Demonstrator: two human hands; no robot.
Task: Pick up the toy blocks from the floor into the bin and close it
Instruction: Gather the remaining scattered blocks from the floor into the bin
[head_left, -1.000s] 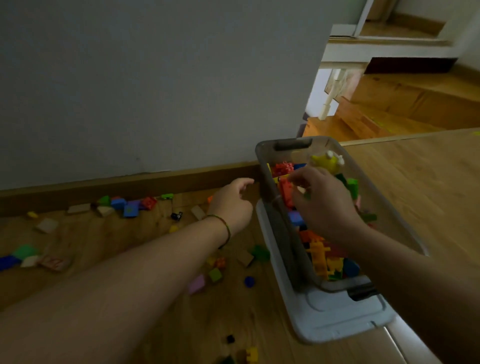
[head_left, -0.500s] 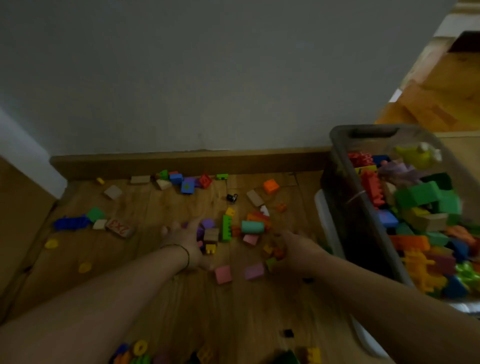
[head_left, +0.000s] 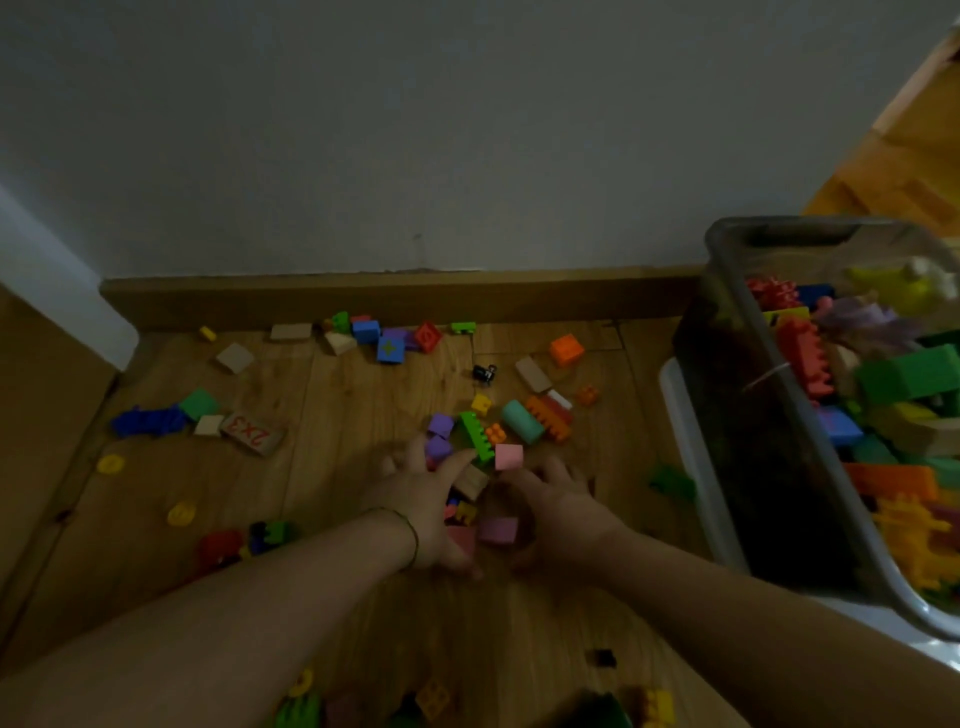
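Many coloured toy blocks lie scattered on the wooden floor. My left hand and my right hand rest palm down, fingers apart, cupped on either side of a small heap: two pink blocks, a wooden block and a yellow piece. Just beyond my fingers lie a green brick, a pink cube, purple blocks and a teal cylinder. The clear grey bin stands at the right, heaped with blocks. It sits on its white lid.
A wooden baseboard and grey wall close off the far side. More blocks line the baseboard, including a blue one and an orange one. A "2x3" wooden tile and a blue piece lie to the left. More blocks lie by the bottom edge.
My right hand left the bin and came down to the floor. My view swung left and down. Both hands have drawn closer together around the heap of blocks.
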